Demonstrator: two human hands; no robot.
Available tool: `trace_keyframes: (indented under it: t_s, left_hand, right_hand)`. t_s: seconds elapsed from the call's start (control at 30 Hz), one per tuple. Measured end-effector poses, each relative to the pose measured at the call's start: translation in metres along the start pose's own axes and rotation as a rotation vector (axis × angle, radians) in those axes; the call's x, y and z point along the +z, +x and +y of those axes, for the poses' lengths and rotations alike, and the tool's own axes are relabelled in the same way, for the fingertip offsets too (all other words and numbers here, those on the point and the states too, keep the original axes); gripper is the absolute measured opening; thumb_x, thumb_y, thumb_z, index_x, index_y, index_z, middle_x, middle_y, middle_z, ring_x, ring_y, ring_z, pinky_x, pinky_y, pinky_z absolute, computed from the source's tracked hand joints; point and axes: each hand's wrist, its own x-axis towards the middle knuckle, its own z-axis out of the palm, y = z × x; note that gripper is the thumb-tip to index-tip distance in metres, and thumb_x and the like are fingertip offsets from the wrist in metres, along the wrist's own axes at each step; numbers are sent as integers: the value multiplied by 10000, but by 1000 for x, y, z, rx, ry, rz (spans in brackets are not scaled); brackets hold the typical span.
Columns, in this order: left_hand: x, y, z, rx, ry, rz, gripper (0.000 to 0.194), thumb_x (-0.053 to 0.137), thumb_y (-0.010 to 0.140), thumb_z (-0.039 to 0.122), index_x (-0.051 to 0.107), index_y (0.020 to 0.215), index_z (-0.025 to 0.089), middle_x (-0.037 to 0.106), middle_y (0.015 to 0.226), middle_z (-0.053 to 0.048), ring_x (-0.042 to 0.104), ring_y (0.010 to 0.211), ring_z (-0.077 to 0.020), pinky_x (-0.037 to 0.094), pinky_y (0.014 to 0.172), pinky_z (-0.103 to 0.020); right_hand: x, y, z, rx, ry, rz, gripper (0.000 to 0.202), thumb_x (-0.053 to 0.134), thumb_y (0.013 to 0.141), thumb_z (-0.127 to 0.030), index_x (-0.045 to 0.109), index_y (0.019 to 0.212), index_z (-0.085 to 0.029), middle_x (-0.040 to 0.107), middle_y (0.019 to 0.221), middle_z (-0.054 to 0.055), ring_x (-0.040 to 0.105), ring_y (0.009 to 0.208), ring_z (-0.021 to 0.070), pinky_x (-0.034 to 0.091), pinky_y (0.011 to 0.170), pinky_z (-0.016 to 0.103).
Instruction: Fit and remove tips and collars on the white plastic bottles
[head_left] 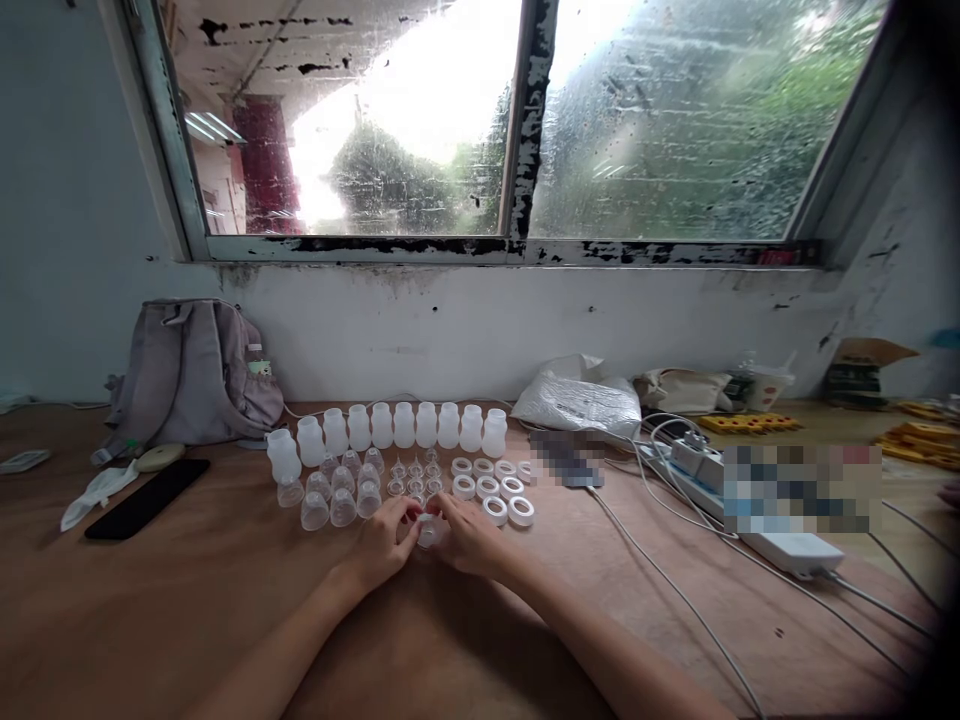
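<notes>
My left hand (390, 543) and my right hand (466, 535) meet at the front of the small parts, fingers closed around a small translucent white piece (427, 532). Its exact shape is partly hidden by my fingers. Just beyond my hands are several clear nipples (399, 470). To their left, clear dome caps (343, 507) stand in rows. White rings (495, 511) lie to the right of my right hand. Behind all these, frosted white bottles (382, 426) form a long row.
A grey backpack (187, 370), a black phone (148, 500) and a white wrapper (97, 494) lie left. A silvery plastic bag (581, 400), cables and a white power strip (791, 552) are right. Yellow parts (750, 424) sit farther right. At the right edge, a dark blurred shape shows.
</notes>
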Motion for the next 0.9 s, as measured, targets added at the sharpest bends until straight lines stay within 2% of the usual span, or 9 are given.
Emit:
trace_keyframes:
  t_s: [0.17, 0.57, 0.73, 0.9]
  left_hand:
    - [3, 0, -4, 8, 63, -43, 126, 431, 768, 203, 553, 789, 181, 562, 794, -40, 503, 775, -167, 413, 707, -289]
    - [12, 2, -7, -3, 19, -31, 144, 446, 771, 245, 572, 797, 180, 554, 828, -48, 506, 807, -174, 407, 735, -290]
    - [10, 6, -1, -109, -181, 17, 203, 394, 806, 312, 544, 800, 176, 576, 753, -26, 533, 688, -141, 427, 610, -245]
    - [9, 7, -2, -259, -432, 43, 240, 384, 805, 385, 498, 780, 175, 560, 677, 8, 539, 600, -116, 432, 549, -222]
  right_hand:
    - [0, -1, 0, 1, 50, -81, 392, 580, 652, -242, 419, 1006, -195, 540, 960, 53, 491, 887, 197, 366, 745, 287]
    - [1, 0, 1, 3, 99, -27, 308, 564, 676, -239, 431, 950, -194, 552, 910, 46, 516, 819, 176, 393, 688, 266]
    - [-4, 0, -3, -27, 167, 20, 414, 566, 667, -221, 389, 1040, -193, 538, 960, 58, 509, 883, 184, 396, 751, 281]
    - [-3, 1, -7, -80, 236, 92, 315, 450, 749, -173, 383, 1056, -200, 522, 1015, 65, 498, 930, 165, 385, 784, 266]
